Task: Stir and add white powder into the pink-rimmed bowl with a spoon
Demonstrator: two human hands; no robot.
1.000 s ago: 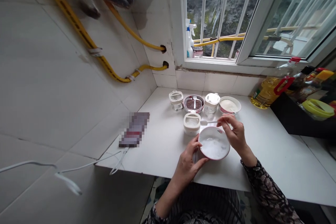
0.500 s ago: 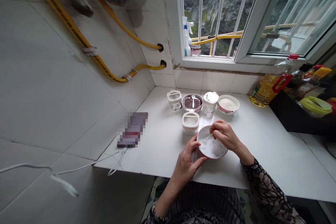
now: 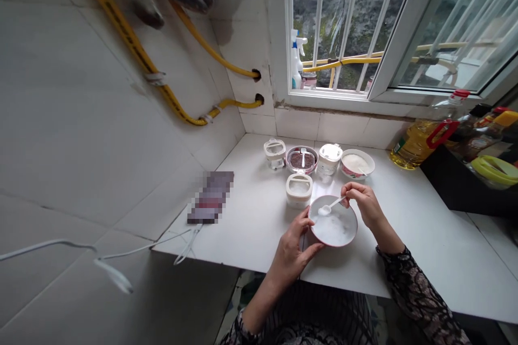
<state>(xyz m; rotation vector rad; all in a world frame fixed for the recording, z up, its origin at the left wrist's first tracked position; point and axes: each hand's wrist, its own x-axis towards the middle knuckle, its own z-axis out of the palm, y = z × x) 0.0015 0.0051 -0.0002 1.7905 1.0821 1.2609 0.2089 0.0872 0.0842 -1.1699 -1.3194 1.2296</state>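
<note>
My left hand (image 3: 297,239) grips the near left rim of a bowl (image 3: 353,237), which has a reddish edge and is tilted a little. White powder (image 3: 334,225) covers its inside. A small white spoon (image 3: 325,210) is pinched by the handle in my right hand (image 3: 361,203), its head low over the powder at the bowl's far side. Just behind the bowl stands a lidded clear container (image 3: 299,191). Farther back are another lidded container (image 3: 274,154), a bowl of dark reddish contents (image 3: 302,159) with a white spoon, a third container (image 3: 329,158) and a flowered bowl of pale grains (image 3: 358,164).
A blurred-out dark flat object (image 3: 211,197) with a white cable (image 3: 186,248) lies at the counter's left edge. At the right stand an oil bottle (image 3: 410,143) and a black box (image 3: 443,178) of bottles. A barred window (image 3: 340,27) is behind.
My right hand has drawn back to the right, bringing the spoon's head up into sight above the powder. My left hand keeps its hold on the bowl. The view has shifted slightly.
</note>
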